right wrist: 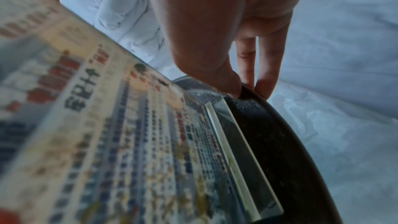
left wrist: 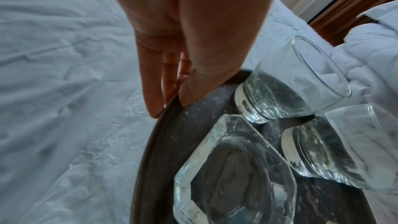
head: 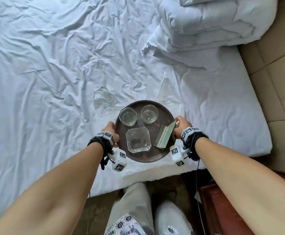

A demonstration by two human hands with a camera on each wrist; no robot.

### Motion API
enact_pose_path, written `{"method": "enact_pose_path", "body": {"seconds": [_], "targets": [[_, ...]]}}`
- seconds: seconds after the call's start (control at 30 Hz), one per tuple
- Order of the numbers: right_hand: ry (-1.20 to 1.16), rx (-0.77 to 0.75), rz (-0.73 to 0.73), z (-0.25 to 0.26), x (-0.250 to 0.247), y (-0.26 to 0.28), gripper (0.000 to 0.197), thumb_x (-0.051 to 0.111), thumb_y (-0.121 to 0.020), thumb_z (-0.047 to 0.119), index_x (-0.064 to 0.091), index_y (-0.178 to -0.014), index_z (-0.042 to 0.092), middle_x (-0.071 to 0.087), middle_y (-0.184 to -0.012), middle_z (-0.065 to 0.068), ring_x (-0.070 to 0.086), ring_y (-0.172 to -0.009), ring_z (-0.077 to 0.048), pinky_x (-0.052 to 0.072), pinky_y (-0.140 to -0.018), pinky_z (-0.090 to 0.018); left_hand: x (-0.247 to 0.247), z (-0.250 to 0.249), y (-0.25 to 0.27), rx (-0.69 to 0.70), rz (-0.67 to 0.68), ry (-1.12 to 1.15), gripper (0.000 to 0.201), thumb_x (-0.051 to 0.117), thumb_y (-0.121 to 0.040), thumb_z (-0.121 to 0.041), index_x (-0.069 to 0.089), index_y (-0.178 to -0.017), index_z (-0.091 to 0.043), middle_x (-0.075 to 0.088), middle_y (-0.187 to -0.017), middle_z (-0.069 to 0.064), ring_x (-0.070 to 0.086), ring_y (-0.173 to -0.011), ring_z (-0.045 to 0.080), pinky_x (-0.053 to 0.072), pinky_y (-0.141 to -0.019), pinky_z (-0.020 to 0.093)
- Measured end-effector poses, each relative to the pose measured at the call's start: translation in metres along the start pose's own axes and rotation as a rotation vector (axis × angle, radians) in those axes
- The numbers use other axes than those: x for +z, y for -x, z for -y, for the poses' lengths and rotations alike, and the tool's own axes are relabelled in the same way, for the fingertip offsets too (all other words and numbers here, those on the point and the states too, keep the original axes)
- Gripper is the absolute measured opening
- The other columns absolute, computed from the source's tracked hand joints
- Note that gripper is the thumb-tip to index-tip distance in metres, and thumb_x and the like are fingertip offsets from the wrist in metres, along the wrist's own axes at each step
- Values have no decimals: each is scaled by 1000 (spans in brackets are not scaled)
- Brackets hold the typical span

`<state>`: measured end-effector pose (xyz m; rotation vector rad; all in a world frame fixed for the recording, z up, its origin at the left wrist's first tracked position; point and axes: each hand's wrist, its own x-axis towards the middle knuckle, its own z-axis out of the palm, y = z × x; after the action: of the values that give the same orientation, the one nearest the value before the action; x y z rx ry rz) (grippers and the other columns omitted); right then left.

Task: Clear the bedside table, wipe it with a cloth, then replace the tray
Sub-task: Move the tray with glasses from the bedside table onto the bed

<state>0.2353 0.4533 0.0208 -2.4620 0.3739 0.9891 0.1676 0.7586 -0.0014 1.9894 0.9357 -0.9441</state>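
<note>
A round dark tray [head: 148,158] is over the near edge of the white bed [head: 53,65]; I cannot tell whether it rests on the sheet. On it stand two clear glasses [head: 127,116] [head: 149,114], a square glass ashtray [head: 138,139] and an acrylic card stand [head: 165,136]. My left hand [head: 110,129] grips the tray's left rim. The left wrist view shows that hand [left wrist: 172,101] with thumb inside the rim [left wrist: 150,151] and fingers outside. My right hand [head: 182,124] grips the right rim, pinching it [right wrist: 247,89] beside the printed card [right wrist: 129,142].
Two pieces of crumpled clear plastic [head: 104,100] [head: 167,87] lie on the sheet beyond the tray. A folded white duvet [head: 206,28] sits at the back right against a beige padded headboard [head: 273,82]. The reddish-brown bedside table [head: 231,209] is at the lower right.
</note>
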Motion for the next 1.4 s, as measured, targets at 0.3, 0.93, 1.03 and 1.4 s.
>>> {"method": "enact_pose_path", "body": {"seconds": [0.3, 0.93, 1.03, 1.4], "targets": [[113, 5, 74, 10, 39, -52, 23, 56, -75, 33, 47, -96, 29, 60, -88, -3, 59, -78, -29, 46, -68, -30, 11, 15, -37, -89, 60, -53, 41, 61, -76, 3, 39, -105, -16, 61, -89, 18, 69, -73, 37, 61, -58, 46], [160, -6, 98, -1, 88, -103, 28, 56, -82, 36, 46, -105, 24, 64, -104, -14, 61, -89, -34, 51, -83, -38, 45, 44, -93, -120, -22, -238, 37, 61, -79, -6, 43, -111, -11, 57, -86, 11, 57, -80, 32, 45, -68, 35], [148, 8, 109, 0, 84, -97, 33, 57, -84, 38, 51, -113, 23, 64, -109, -11, 61, -94, -33, 46, -80, -32, 40, 39, -88, -129, 4, -280, 44, 65, -79, -13, 44, -118, -9, 62, -102, 15, 63, -93, 34, 49, -76, 36], [319, -125, 81, 18, 22, -14, 47, 59, -85, 12, 53, -131, 18, 54, -134, -9, 53, -123, -27, 43, -102, -34, 9, -1, -12, 207, -13, -494, 55, 77, -77, -21, 54, -128, -13, 63, -120, 13, 62, -107, 32, 51, -91, 39]]}}
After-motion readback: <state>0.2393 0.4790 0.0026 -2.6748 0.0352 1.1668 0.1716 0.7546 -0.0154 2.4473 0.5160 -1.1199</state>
